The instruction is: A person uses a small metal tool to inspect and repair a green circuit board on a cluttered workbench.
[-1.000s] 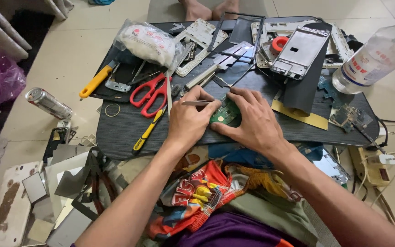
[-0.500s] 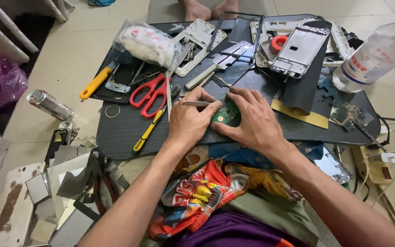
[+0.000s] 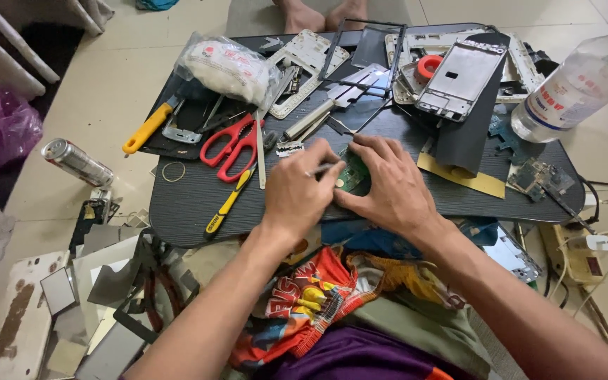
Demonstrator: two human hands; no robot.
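With the left hand (image 3: 297, 193) pinching a thin metal tool (image 3: 320, 169) and the right hand (image 3: 388, 186) pressing the green circuit board (image 3: 352, 173) at tray centre, a slip risks gouging the board.

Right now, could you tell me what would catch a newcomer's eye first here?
Both hands meet mid-table: the left hand holds a thin metal tool against a small green circuit board that the right hand steadies. Left of them lie red-handled scissors; a clear plastic bottle lies at the dark table's right end.
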